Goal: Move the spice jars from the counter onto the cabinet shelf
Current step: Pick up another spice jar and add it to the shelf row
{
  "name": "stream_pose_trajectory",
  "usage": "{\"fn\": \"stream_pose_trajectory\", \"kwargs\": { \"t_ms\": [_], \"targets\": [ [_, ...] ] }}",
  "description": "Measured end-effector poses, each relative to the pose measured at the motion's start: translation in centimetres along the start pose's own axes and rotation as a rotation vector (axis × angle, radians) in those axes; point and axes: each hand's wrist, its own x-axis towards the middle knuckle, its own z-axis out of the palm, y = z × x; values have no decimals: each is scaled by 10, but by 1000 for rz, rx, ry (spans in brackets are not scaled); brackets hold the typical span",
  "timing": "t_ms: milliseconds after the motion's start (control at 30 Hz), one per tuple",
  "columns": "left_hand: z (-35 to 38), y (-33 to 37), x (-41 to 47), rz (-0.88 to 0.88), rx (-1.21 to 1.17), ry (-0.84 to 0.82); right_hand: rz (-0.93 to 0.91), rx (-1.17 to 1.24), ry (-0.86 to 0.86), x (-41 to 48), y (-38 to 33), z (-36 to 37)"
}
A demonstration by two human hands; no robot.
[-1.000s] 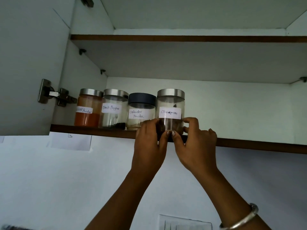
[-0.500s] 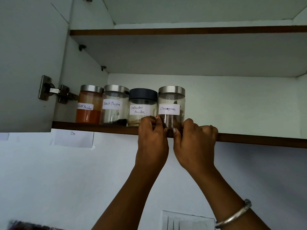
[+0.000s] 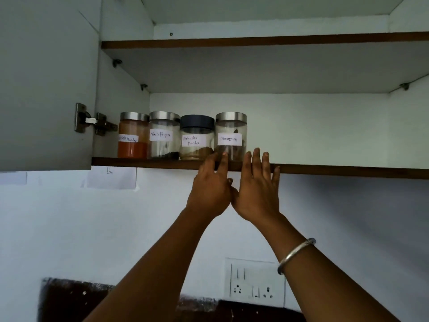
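A: Where's the cinnamon jar [image 3: 230,135]?

B: Upright on the lower shelf [image 3: 348,170], centre of the frame. It is the rightmost of 4 in a row: chilli powder jar [image 3: 132,135], black pepper jar [image 3: 164,135], coriander jar [image 3: 196,140], then cinnamon, just beside the coriander. Labels face out.

A: Hands?

B: Both open, gripping nothing. The left hand [image 3: 211,189] has straight fingers, with the tips overlapping the jar's lower front. Cannot tell if they actually touch. The right hand [image 3: 257,194] has its fingers straight and spread, just right of the jar and apart from it, across the shelf's front edge.

A: So which step is this?

B: Looks like final seating and release. If it needs a nudge, the person should push low on the glass with flat fingertips, straight back. A push near the lid could tip it.

A: And sideways?

B: Avoid pushing left, because the row is packed close and a knock would carry down all 4. The right side of the shelf is open, so the right hand works as a stop there.

A: Risk?

B: The shelf lip hides the jar's base, so its depth on the shelf is unclear. The hands should drop straight down so no finger hooks the jar.

A: Any jars left?

B: The bench isn't in view, so cannot tell.
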Motion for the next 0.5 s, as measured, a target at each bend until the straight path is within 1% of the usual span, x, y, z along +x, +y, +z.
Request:
{"fn": "stream_pose_trajectory", "kwargs": {
  "t_ms": [133,267,367,500],
  "targets": [
    [-5,16,-28,-29,-98,-151,-30,83,-160,-31,-3,-7],
    [2,30,-71,-53,-182,-273,-46,95,-292,-74,6,-13],
    [13,40,-110,-38,-202,-344,-15,98,-386,-114,19,-13],
    [33,56,-167,-48,-232,-489,49,98,-507,-179,37,-4]
  ]
}}
